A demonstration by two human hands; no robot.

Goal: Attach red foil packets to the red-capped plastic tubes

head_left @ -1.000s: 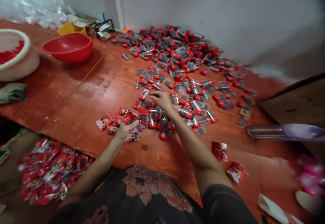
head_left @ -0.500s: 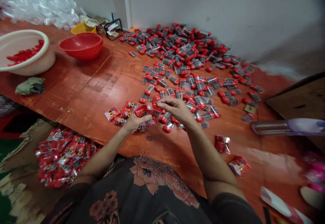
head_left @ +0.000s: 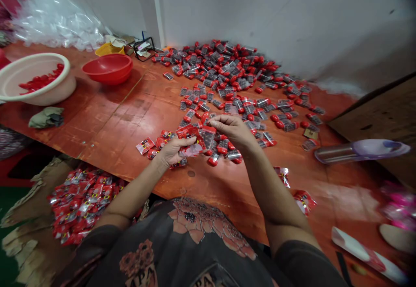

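My left hand (head_left: 173, 151) grips a red printed foil pouch (head_left: 190, 141) near the middle of the table. My right hand (head_left: 232, 132) pinches the top of a clear tube (head_left: 208, 137) with dark contents, which stands at the pouch's mouth. How far the tube sits inside is hidden. Several loose red-capped clear tubes (head_left: 221, 68) lie in a wide pile behind my hands. A small group of flat red pouches (head_left: 145, 145) lies just left of my left hand.
The reddish wooden table (head_left: 110, 148) meets a white wall at the back. A white basin (head_left: 61, 63) and a red bowl (head_left: 107, 69) stand at the left. Several filled pouches (head_left: 81, 204) heap on cardboard below the near edge. A purple-and-clear object (head_left: 360, 151) lies at the right.
My hands have drawn closer together. The pouch has risen from the table, and the tube now stands upright at its mouth. The view has tilted slightly.
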